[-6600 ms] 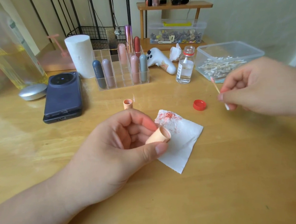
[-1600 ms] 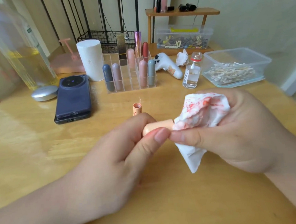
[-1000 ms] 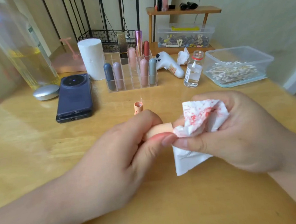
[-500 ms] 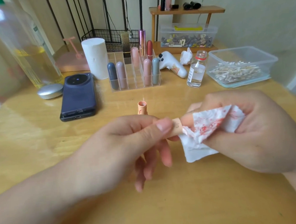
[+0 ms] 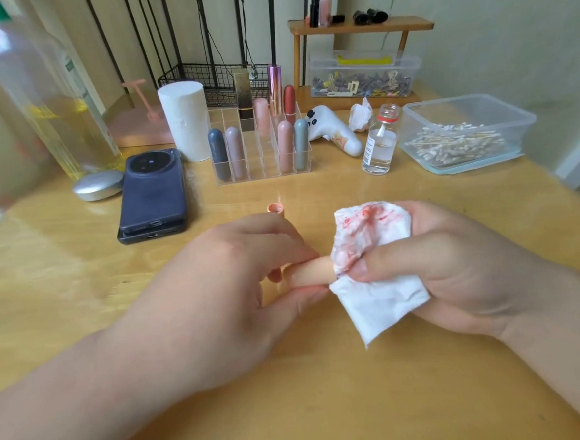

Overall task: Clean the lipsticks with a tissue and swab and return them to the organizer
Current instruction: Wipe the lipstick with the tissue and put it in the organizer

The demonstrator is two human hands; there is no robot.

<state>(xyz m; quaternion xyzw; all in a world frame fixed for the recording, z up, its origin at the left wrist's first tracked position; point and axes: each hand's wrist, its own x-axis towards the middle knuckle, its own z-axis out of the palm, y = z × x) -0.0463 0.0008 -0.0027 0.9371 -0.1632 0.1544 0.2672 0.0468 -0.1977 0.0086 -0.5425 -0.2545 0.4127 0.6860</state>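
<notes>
Peach plastic lipstick tube point(image 5: 308, 272) lies sideways between your hands: left hand point(image 5: 218, 293) pinches its left end, right hand point(image 5: 456, 266) grips the red-stained white tissue point(image 5: 371, 269) over its right end.

Soft daylight, glare on the table point(image 5: 62, 270), bottle point(image 5: 32, 93) blurred, edges warped.

Lipstick point(image 5: 309, 274) tip hidden inside tissue point(image 5: 374, 269)

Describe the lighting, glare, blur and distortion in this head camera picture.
Head view: soft daylight, with pale glare on the wooden table at left; the big clear bottle nearest the lens is blurred; wide-angle stretch bows the edges; left hand, right hand and stained tissue are reasonably sharp.
</notes>
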